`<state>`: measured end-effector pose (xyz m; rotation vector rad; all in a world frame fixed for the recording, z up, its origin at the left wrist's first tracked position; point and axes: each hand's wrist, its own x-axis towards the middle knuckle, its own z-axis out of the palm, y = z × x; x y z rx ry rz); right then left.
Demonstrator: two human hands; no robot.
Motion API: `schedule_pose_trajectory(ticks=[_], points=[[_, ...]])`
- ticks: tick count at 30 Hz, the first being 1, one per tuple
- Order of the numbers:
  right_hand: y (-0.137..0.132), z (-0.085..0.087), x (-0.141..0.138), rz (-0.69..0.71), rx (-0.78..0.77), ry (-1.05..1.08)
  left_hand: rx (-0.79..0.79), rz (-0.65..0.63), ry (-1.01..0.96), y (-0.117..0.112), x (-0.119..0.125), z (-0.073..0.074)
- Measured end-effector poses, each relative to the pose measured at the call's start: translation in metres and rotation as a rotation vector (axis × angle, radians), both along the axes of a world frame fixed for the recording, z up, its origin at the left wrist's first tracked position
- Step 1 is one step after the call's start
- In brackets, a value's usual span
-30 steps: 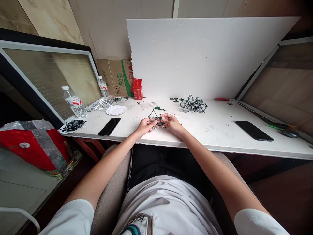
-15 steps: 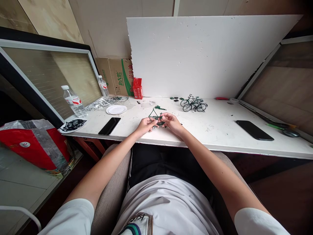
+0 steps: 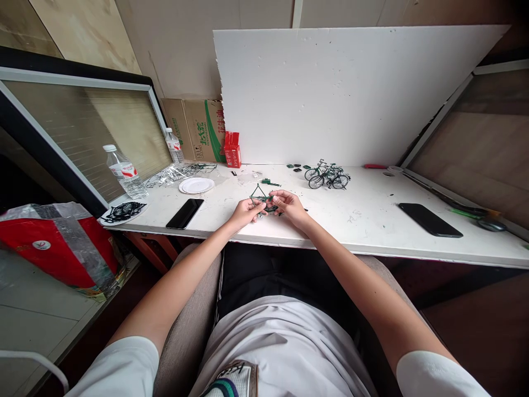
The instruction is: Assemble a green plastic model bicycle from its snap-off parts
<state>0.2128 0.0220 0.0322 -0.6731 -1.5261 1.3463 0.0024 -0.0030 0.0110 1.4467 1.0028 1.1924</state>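
Head view: a green frame sits between the two hands, above the table's near edge. The left hand pinches its lower part between thumb and fingertips, and its triangle rises just beyond them. The right hand has thumb and forefinger closed on its right end; whether a smaller piece is also between them is too small to tell. Dark parts show beneath the fingers, partly hidden.

At the left, a plate holds a heap of black pieces. Behind it, a capped bottle contains clear liquid; a second bottle stands farther back, near a carton. Just beside the carton is a red box, its contents hidden. White plates lie stacked near a phone. Small bicycles stand beyond the right hand.
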Motion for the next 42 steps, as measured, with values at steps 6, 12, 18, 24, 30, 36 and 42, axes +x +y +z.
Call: schedule_pose_trajectory(ticks=[6,12,18,24,30,36,42], points=[[-0.0032,0.0001,-0.0022,-0.045,0.099,-0.03,0.02,-0.006,0.003,0.0009,0.0001,-0.001],[-0.0004,-0.0029,-0.0007,-0.043,0.095,-0.022,0.016,0.005,0.002,0.001,0.0003,-0.001],[0.0003,-0.0029,-0.001,-0.052,0.072,-0.012,0.007,0.003,-0.005,0.0013,-0.0004,-0.0017],[0.0012,-0.0032,-0.0012,-0.031,0.06,-0.005,0.009,0.004,-0.007,-0.0004,0.001,0.0009],[0.0037,-0.0056,-0.0003,-0.019,0.042,0.011,-0.013,0.009,-0.01,-0.0015,0.0013,0.0023],[0.0014,-0.0029,-0.001,-0.051,0.064,0.003,0.002,-0.003,-0.005,-0.0004,0.0009,0.0008],[0.0,-0.0017,-0.0008,-0.061,0.049,0.016,0.004,-0.007,-0.002,-0.0004,0.0007,0.0006]])
